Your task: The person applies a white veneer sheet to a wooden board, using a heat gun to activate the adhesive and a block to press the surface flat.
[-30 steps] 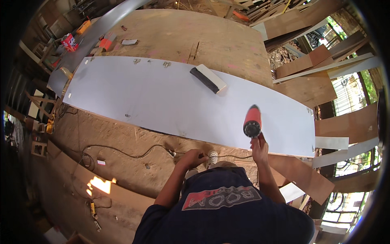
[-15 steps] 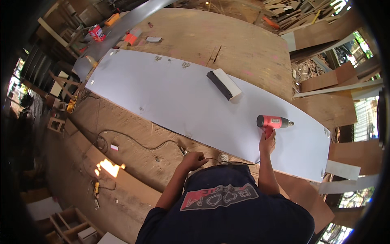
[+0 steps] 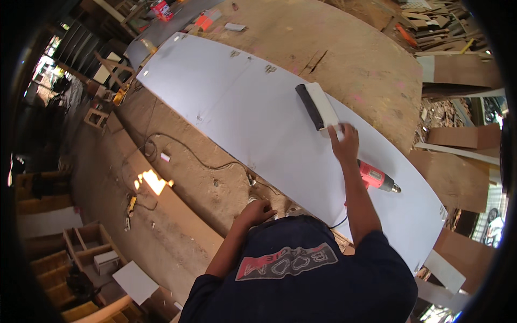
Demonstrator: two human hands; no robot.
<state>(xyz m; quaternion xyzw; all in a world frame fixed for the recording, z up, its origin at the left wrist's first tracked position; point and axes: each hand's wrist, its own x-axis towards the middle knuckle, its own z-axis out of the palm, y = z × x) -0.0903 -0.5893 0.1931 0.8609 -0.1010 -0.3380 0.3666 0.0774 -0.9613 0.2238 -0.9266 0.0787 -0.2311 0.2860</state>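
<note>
A long pale grey-white panel (image 3: 226, 107) lies on a worn plywood table (image 3: 377, 64), with small metal pieces near its edges. On the panel is a white block with a black side (image 3: 318, 105). My right hand (image 3: 342, 139) has its fingers curled on the block's near end. A red heat gun (image 3: 377, 175) lies on the panel, partly behind my right forearm, nozzle pointing right, with its cord running down. My left hand (image 3: 257, 212) is closed below the panel's near edge; whatever is inside it is hidden.
Offcut boards (image 3: 463, 70) are piled and propped along the right. At the lower left stand open wooden boxes (image 3: 86, 242). A cable (image 3: 194, 156) loops over the dusty floor (image 3: 204, 194). A red-and-white can (image 3: 161, 9) and orange items (image 3: 203, 21) sit at the far left end.
My right hand has let go of the heat gun onto the panel and moved up to grip the white-and-black block. The view has turned, shifting everything across the picture.
</note>
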